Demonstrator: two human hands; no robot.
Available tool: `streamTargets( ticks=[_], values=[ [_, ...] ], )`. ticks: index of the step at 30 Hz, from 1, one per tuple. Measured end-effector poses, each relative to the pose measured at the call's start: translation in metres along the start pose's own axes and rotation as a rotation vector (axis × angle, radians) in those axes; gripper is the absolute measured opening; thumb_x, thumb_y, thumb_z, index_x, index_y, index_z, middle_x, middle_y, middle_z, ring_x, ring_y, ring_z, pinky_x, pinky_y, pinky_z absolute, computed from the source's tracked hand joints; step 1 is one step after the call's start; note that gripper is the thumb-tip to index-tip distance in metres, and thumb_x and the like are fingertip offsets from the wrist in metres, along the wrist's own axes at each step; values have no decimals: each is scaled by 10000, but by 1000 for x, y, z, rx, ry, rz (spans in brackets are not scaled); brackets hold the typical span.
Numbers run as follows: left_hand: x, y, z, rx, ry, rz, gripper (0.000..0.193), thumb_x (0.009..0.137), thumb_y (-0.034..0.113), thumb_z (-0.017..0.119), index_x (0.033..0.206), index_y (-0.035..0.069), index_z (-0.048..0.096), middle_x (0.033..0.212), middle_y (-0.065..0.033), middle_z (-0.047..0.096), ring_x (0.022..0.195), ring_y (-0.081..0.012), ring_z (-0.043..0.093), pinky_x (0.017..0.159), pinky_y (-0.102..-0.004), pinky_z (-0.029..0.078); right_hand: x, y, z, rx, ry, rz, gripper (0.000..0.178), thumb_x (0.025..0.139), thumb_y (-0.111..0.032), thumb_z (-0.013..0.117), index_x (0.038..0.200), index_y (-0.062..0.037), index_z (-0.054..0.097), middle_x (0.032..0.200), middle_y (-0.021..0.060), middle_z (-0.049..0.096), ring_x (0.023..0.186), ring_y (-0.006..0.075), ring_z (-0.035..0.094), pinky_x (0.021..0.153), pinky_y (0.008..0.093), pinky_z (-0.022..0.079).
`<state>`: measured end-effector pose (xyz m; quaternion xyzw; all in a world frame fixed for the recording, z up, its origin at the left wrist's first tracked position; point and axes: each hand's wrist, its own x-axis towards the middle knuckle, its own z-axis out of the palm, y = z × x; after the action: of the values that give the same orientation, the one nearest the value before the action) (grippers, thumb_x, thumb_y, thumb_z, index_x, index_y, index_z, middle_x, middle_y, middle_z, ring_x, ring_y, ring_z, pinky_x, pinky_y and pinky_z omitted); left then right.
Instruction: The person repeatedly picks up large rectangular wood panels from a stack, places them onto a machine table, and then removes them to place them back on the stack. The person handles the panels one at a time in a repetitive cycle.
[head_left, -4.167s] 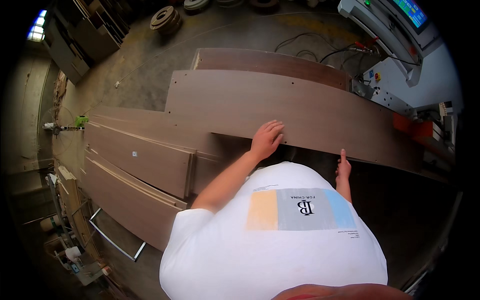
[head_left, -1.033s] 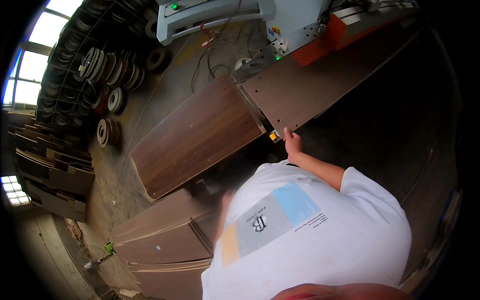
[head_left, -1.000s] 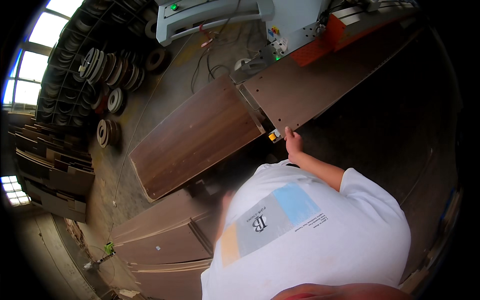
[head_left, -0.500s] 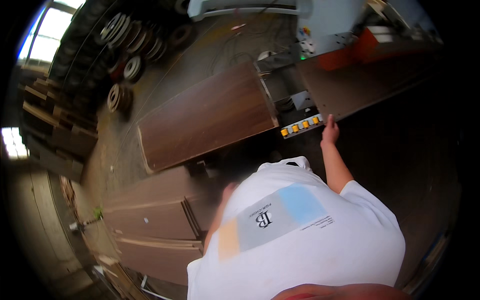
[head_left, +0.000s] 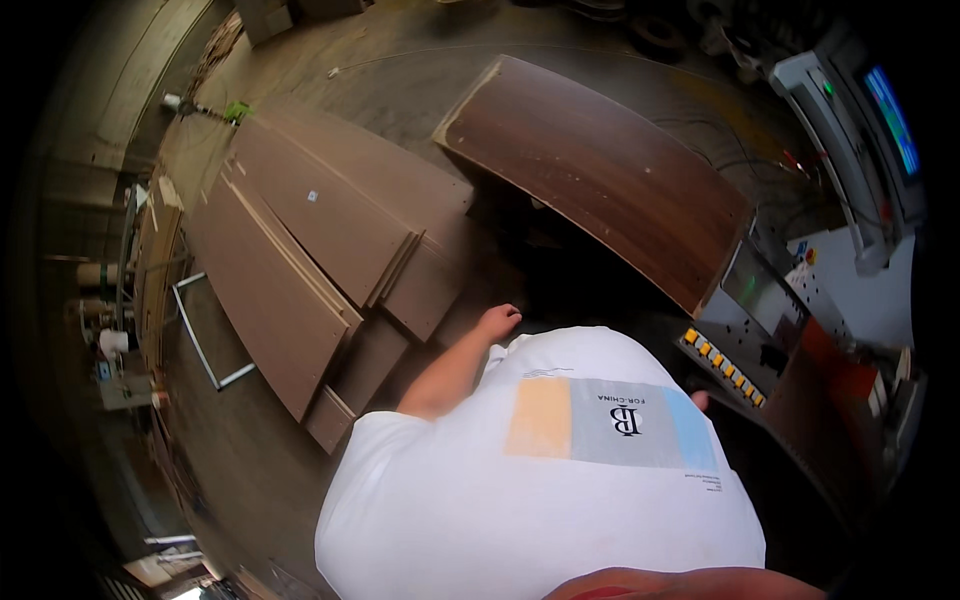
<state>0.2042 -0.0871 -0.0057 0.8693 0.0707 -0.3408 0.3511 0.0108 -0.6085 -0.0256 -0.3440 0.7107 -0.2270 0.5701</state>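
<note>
My left hand (head_left: 497, 322) hangs in front of my body, its fingers loosely curled with nothing visible in them. It is nearest to the stacked brown panels (head_left: 390, 200) lying low on the left, but does not touch them. Of my right hand (head_left: 701, 400) only a small bit shows past the edge of my white shirt; its fingers are hidden. That hand is close to the row of yellow rollers (head_left: 725, 368) at the machine's edge. Ahead, a wood-grain brown board (head_left: 600, 170) lies raised on a support in dark shadow.
On the right stands a machine with a lit screen (head_left: 890, 120) and a brown surface (head_left: 820, 410). A white metal frame (head_left: 215, 345) lies on the floor beside the panels. Farther left are a green object (head_left: 237, 111) and stacked boards (head_left: 160, 270).
My view and body have turned left, bringing the panel stacks nearer the middle. My right hand has left the brown surface beside the rollers and dropped mostly behind my shirt.
</note>
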Motion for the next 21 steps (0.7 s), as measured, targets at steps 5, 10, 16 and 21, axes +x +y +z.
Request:
streamTargets(
  ticks=[5,10,16,21],
  values=[
    [-1,-61,-10,-173,69,-115,327,869,312,622,1083,83,716,1025,-126,724,944,-263,688,839,-385,541,-79,47,58,-441,-341,29,476,928,-510,572,1019,-56,685,871,33,663,686,194,551,638,332,433],
    [2,-145,-36,-386,105,-211,294,897,265,610,1063,43,709,936,-107,729,849,-213,690,780,-370,552,-160,51,125,-814,-719,-116,464,930,-493,577,1017,-50,685,879,42,670,703,201,565,655,335,444],
    [19,-194,-79,-808,262,-354,237,931,232,610,1056,48,691,865,-74,707,753,-175,663,683,-333,541,-222,48,179,-1176,-983,-330,451,933,-473,583,1014,-42,686,889,53,680,724,210,582,675,339,458],
    [52,-266,-112,-707,409,-331,308,914,275,621,1110,42,670,977,-122,712,907,-229,675,802,-361,534,-249,40,194,-1439,-1059,-462,439,935,-457,589,1012,-36,686,897,62,687,742,217,596,692,343,469]
  ],
)
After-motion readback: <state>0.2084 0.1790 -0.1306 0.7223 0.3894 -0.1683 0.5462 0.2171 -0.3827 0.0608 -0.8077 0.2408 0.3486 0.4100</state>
